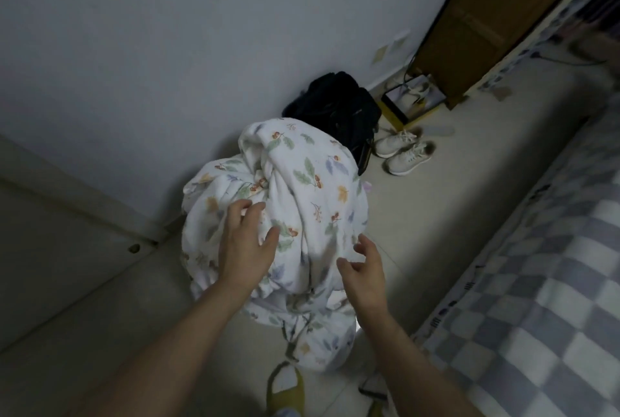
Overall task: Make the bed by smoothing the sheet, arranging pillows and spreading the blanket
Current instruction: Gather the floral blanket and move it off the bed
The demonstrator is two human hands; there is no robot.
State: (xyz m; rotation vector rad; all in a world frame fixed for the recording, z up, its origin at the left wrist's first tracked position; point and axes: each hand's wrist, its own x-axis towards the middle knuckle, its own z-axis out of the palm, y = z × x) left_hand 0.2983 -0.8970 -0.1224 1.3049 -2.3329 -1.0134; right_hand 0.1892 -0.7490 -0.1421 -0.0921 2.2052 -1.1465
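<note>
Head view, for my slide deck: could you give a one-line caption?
Both open hands, left hand and right hand, reach for a bunched white leaf-print blanket beside the grey-and-white checked bed sheet.

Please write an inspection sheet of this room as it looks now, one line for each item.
Surface: bed at right, covered with a grey and white checked sheet; pale floor.
Job's things: leaf-print blanket bunched in a heap off the bed; no pillows seen.
Clutter: black bag, pair of pale shoes, yellow slippers.
Hands: left hand open, fingers on the blanket; right hand open, close beside it.
Cables: thin cord near the wooden door.
Surroundings: plain wall.
</note>
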